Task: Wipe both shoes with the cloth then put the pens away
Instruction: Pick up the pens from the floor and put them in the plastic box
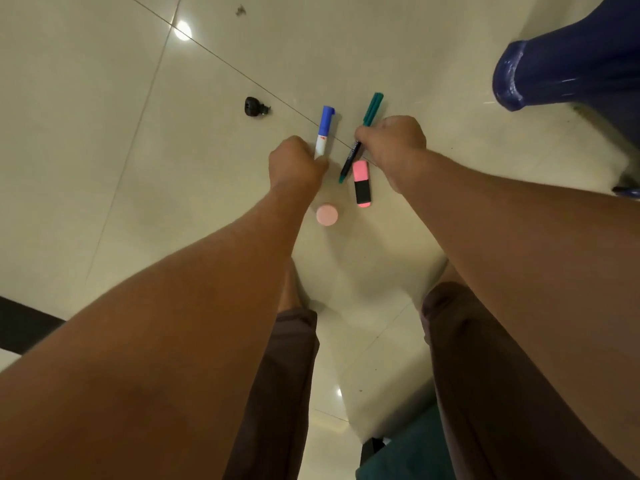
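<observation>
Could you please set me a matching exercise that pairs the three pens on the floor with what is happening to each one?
Things: 1 blue-capped marker; 2 green pen; 3 pink highlighter.
States: A lying on the floor, in neither hand; B gripped by the left hand; C gripped by the right hand.
Pairs: 1-B; 2-C; 3-A.

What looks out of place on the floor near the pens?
A small black object lies alone on the tiles left of the blue-capped marker, which the left hand grips; the right hand grips the green pen. A round pink piece lies loose beside the pink highlighter.
</observation>
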